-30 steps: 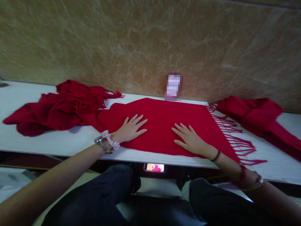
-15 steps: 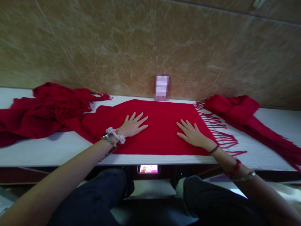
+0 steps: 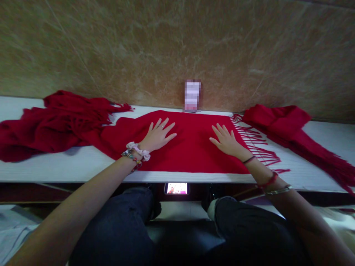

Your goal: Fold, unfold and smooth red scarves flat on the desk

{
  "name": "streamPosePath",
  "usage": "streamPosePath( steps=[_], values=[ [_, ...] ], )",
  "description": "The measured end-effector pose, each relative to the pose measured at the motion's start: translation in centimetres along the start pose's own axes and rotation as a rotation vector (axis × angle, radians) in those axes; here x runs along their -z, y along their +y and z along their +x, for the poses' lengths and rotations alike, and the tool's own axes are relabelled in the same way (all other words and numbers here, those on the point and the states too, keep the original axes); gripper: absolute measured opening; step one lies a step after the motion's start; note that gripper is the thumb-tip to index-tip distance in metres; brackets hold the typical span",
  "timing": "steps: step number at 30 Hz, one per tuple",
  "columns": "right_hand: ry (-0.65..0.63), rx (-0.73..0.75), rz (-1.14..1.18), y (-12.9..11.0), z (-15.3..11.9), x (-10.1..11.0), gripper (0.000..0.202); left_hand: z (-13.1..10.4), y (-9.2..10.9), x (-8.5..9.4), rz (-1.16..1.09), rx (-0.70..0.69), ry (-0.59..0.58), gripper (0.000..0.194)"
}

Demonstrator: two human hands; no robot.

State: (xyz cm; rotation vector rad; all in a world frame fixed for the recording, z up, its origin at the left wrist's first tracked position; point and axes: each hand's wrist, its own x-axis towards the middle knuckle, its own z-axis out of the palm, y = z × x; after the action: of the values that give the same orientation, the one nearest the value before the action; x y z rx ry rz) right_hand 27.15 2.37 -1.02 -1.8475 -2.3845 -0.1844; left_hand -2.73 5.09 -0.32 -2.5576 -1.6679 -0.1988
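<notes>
A red scarf (image 3: pixel 191 147) lies spread flat on the white bench top, its fringe (image 3: pixel 256 142) fanned out to the right. Toward the left its cloth runs into a bunched red heap (image 3: pixel 55 125) with a tassel end on top. Over the left part of the flat section is my left hand (image 3: pixel 158 135), fingers spread and holding nothing. My right hand (image 3: pixel 226 140) is open too, palm down over the scarf near the fringe. Dark shadows show beside both hands; whether the palms touch the cloth I cannot tell.
Another red fringed scarf (image 3: pixel 288 129), folded over, lies at the right. A blurred-out pinkish rectangular item (image 3: pixel 192 96) leans on the brown marbled wall (image 3: pixel 138 55). Below the bench top's (image 3: pixel 83 164) front edge, a lit phone (image 3: pixel 176 188) shows between my knees.
The view has shifted, so everything sits a little higher. Both hands have moved slightly away from me over the scarf, with more shadow beside them. The scarf looks unchanged.
</notes>
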Motion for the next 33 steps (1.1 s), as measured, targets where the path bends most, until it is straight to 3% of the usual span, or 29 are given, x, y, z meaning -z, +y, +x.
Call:
streamPosePath(
  steps=[6, 11, 16, 22, 26, 33],
  values=[
    [-0.172, -0.003, 0.007, 0.0, 0.6, -0.6, 0.056, 0.4, 0.0, -1.2, -0.058, 0.130, -0.203, 0.062],
    [-0.146, -0.012, 0.025, 0.3, 0.4, -0.2, 0.055, 0.3, -0.1, -1.1, -0.068, 0.117, -0.155, 0.061],
    [-0.051, 0.031, 0.062, -1.0, -0.2, 0.6, 0.061, -0.3, 1.0, -0.2, -0.042, 0.010, 0.043, 0.056],
    [-0.136, 0.158, 0.039, -2.3, -1.5, -0.3, 0.057, -1.0, 1.6, -1.4, -0.051, -0.011, -0.144, 0.057],
    [-0.146, 0.180, 0.003, -0.3, -1.9, -0.8, 0.055, -1.0, 1.3, -1.8, -0.038, -0.008, -0.142, 0.057],
    [-0.122, 0.217, -0.118, 5.4, -2.8, -1.6, 0.040, -0.8, 1.3, -1.7, -0.029, -0.008, -0.143, 0.057]
  ],
)
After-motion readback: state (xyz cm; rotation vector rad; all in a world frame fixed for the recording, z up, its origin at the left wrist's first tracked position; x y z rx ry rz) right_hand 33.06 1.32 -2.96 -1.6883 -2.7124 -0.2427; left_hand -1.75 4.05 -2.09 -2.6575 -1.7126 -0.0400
